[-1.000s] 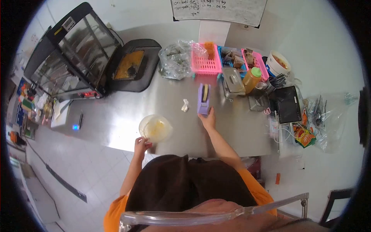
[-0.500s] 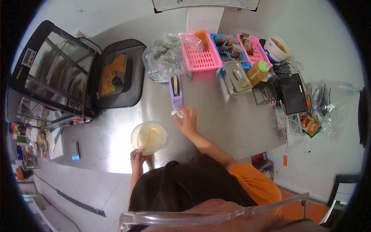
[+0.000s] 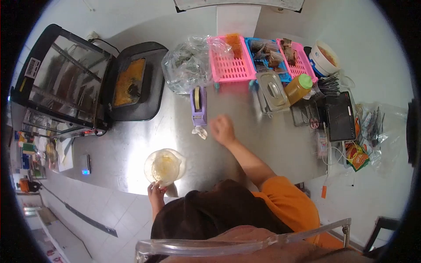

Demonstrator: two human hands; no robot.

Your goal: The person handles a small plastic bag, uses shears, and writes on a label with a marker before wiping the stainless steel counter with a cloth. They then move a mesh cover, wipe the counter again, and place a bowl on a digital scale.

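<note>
My left hand point(image 3: 156, 193) grips the near rim of a round translucent bowl point(image 3: 175, 168), with the fingers closed at its edge. Pale yellowish stuff lies inside the bowl; I cannot make out what it is. My right hand point(image 3: 222, 129) is over the steel table, its fingers curled inward. Whether anything is inside those fingers is hidden. Just left of it, a crumpled whitish scrap point(image 3: 200, 133) lies at the near end of a purple tape dispenser point(image 3: 199, 116). The right hand is apart from both.
At the back are a clear plastic bag point(image 3: 186, 65), a pink basket point(image 3: 232, 70), a blue basket point(image 3: 267, 57) and a lidded metal container point(image 3: 274, 92). A green-capped bottle point(image 3: 299, 89) stands right. Left are a black tray point(image 3: 151, 96), a glass cabinet point(image 3: 66, 83) and a small scale point(image 3: 86, 164).
My right hand has moved right, away from the whitish scrap by the tape dispenser. The bowl and my left hand have shifted slightly down and left in view.
</note>
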